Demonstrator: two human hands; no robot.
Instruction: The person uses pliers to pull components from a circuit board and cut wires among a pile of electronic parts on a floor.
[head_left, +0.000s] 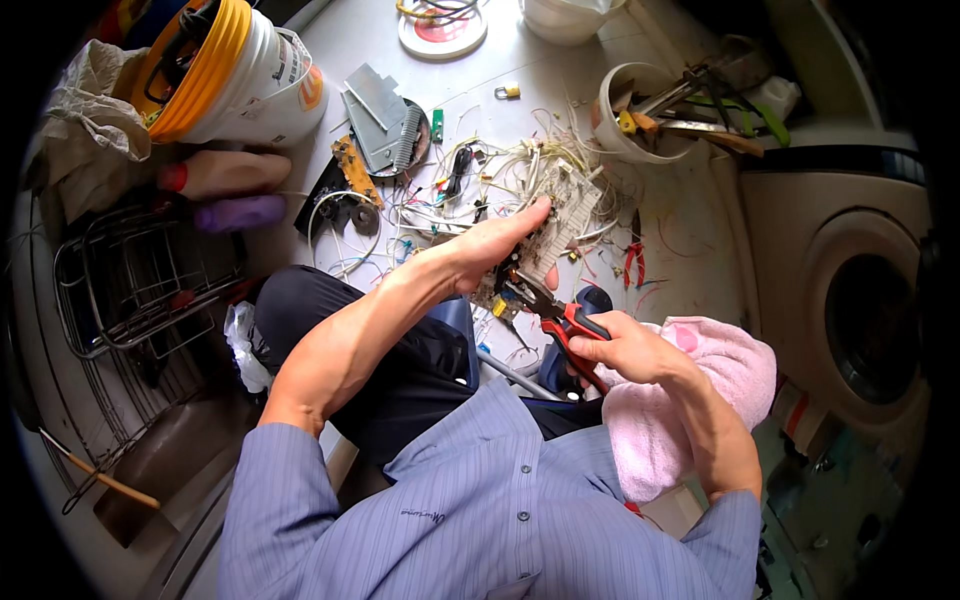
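My left hand (492, 246) grips a dusty, pale circuit board (570, 215) with dark parts at its near end. The thumb lies along the top and a fingertip shows at the board's near right edge. In my right hand (628, 346) is a pair of pliers (574, 322) with red and black handles. Their jaws point up and left and meet the dark parts beside my left palm. Whether the jaws are closed on a part, I cannot tell. A tangle of pale wires (545, 160) lies on the floor just beyond the board.
Red-handled cutters (634, 262) lie right of the board. A tool bucket (607, 125) stands beyond, with a padlock (507, 92) left of it. Metal plates (378, 115) lie farther left near stacked buckets (262, 95). A pink towel (650, 430) drapes beside my right forearm; a washing machine (790, 240) stands right.
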